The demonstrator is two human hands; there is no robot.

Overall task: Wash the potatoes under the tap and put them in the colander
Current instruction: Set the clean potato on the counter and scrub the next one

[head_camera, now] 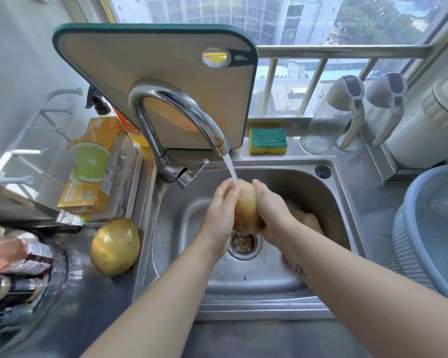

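Potato (245, 210) between left hand (217, 218), right hand (272, 215); part-hidden

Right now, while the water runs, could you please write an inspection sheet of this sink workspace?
Surface: stainless steel sink, wet, debris in the drain strainer; grey steel counter around it.
Job's things: brown oval potato under the stream from the curved chrome tap; second potato in the basin behind the right arm; large yellowish potato on the left counter; blue-grey plastic colander at right, no potato in its visible part.
Clutter: yellow-green sponge, orange cardboard box, bottles at lower left.
Hands: left hand and right hand both hold the brown oval potato.
Cables: nothing seen.
Surroundings: green-edged cutting board leaning behind the tap; barred window.
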